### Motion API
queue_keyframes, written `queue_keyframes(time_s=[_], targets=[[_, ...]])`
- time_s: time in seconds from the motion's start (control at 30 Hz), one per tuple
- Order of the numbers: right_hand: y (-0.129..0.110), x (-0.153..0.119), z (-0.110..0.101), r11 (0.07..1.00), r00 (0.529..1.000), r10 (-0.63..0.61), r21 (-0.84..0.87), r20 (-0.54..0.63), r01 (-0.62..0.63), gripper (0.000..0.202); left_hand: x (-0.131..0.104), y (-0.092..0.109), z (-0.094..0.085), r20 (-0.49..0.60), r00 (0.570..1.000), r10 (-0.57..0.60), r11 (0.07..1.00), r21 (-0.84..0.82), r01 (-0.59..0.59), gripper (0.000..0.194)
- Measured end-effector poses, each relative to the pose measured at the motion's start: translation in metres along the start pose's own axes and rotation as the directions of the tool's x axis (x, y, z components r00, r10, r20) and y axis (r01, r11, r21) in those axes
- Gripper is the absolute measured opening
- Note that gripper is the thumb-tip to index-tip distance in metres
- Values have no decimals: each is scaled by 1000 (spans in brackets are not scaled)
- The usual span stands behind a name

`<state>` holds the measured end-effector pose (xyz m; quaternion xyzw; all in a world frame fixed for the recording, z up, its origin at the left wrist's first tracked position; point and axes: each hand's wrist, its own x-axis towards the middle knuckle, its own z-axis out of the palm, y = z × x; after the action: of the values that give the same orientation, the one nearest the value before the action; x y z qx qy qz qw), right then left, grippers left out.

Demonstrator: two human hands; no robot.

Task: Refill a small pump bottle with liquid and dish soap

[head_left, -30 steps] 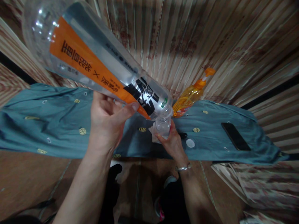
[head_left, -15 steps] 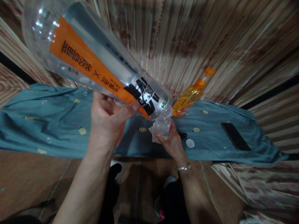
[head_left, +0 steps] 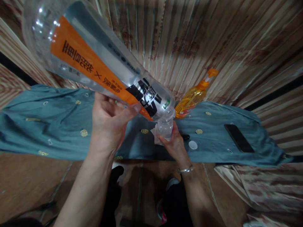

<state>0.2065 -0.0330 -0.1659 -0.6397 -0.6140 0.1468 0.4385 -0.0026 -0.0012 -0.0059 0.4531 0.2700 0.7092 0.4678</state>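
Observation:
My left hand (head_left: 111, 119) is wrapped round a large clear plastic bottle (head_left: 106, 47) with an orange and black printed label. The bottle is tilted, its base raised at the upper left and its neck pointing down to the right. Just under that mouth, my right hand (head_left: 173, 140) grips a small clear plastic bottle (head_left: 165, 128), holding it roughly upright over the cloth. The two mouths meet or nearly meet; I cannot tell whether they touch. A little clear liquid seems to lie in the small bottle.
An orange pump bottle (head_left: 190, 101) stands behind my right hand. A white round cap (head_left: 193, 145), a small black object (head_left: 186, 137) and a pale paper piece (head_left: 157, 138) lie nearby. A black phone (head_left: 238, 138) rests at the right on the blue-green cloth (head_left: 63, 126). Curtains (head_left: 189, 37) hang behind.

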Motion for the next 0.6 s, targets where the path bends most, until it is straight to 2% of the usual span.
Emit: queue_keyframes(time_s=[0.17,0.6], targets=[[-1,0,0,1000,1000,12,-2,6,-12,88,0,2,4,-31,1000,-2,999,-32,1,59],[-2,1,0,1000,1000,11,9,0,-11,87,-1,0,-1,31,999,18,1000,23,-19,51]])
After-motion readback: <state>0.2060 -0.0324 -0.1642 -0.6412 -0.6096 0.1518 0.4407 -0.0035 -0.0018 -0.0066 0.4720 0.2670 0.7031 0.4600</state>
